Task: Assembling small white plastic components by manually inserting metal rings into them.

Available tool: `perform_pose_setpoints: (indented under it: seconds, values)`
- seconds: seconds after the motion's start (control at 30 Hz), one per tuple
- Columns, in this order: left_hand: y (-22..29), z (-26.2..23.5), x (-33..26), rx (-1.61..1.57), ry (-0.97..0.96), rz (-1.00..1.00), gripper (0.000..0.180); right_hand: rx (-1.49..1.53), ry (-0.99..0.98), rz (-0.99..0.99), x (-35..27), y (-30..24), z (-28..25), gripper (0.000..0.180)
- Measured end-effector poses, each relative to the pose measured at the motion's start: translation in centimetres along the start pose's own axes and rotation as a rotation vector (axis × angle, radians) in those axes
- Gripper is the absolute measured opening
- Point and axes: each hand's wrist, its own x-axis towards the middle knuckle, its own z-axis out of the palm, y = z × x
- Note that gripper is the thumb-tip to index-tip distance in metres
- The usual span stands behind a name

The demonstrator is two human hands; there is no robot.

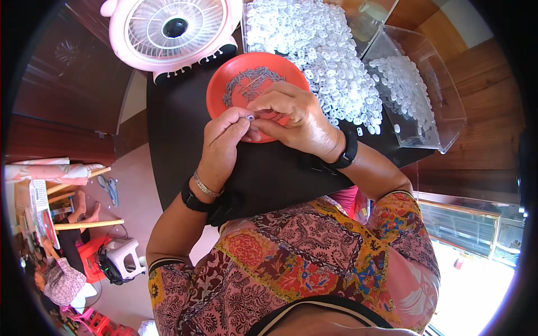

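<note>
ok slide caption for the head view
Left hand pinches a small pale piece, right hand close, over a red dish.

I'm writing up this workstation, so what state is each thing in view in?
Left hand: pinching a small pale piece
Right hand: fingers bent beside that piece, contact unclear
Red dish: partly filled with grey pieces
White pieces: heaped loose
Clear box: open-topped, partly filled
Pink fan: running or stopped, cannot tell
Black wristbands: worn, one on each wrist

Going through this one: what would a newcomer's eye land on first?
Probably the big heap of small white pieces spread over the dark table, upper right of centre. Next, the bright red bowl just to its left, with grey pieces inside. The pink fan at the upper left also stands out.
</note>
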Motion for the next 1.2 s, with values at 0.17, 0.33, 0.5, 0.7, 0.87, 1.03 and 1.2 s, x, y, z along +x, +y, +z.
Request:
perform_pose_setpoints:
  seconds: [0.17,0.33,0.5,0.7,0.87,1.03,1.2]
  values:
    - [0.3,0.0,0.0,-0.001,-0.007,-0.032,0.02,-0.143,-0.046,-0.033,-0.2,-0.4,-0.2,0.014]
    - [0.3,0.2,-0.1,-0.024,0.04,-0.047,0.02,-0.141,-0.068,-0.017,-0.5,-0.2,-0.5,0.014]
    - [0.5,0.7,-0.5,0.018,0.034,-0.058,0.022,-0.179,-0.067,-0.103,-0.3,-0.8,-0.6,0.024]
    - [1.0,1.8,-0.1,-0.195,0.046,-0.044,0.021,-0.182,-0.023,-0.073,-0.4,-0.7,-1.3,0.019]
    - [0.4,1.3,0.3,-0.186,0.046,-0.021,0.021,-0.068,-0.051,-0.001,-0.6,-0.4,-1.5,0.014]
    - [0.6,1.0,0.5,0.012,-0.016,0.0,0.02,0.055,-0.062,0.037,-0.6,-0.3,-1.5,0.019]
    - [0.4,1.5,0.9,-0.048,-0.007,-0.01,0.02,-0.064,-0.074,-0.01,-0.8,-0.2,-2.0,0.016]
